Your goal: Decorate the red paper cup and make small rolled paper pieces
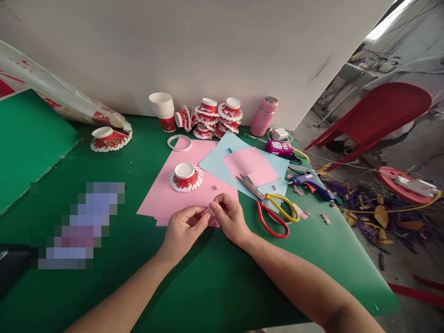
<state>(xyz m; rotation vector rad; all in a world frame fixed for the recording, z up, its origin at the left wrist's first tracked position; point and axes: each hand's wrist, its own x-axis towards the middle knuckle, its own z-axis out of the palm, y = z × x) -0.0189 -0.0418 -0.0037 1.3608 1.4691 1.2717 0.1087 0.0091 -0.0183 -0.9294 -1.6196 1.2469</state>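
My left hand (183, 229) and my right hand (230, 217) meet at the near edge of a pink paper sheet (166, 194) on the green table (208, 277). Both pinch a small pink paper piece (208, 213) between their fingertips. A cut red-and-white paper cup (186, 176) stands upside down on the pink sheet just beyond my hands. Red and yellow-handled scissors (272, 208) lie to the right of my right hand.
A blue glue gun (310, 180), light blue sheet (217, 162) with a pink square (251, 165), tape ring (179, 142), stacked cups (163, 110), several cut cups (217, 118), pink bottle (263, 115) and pink device (279, 148) lie further back. Red chair (378, 111) stands right.
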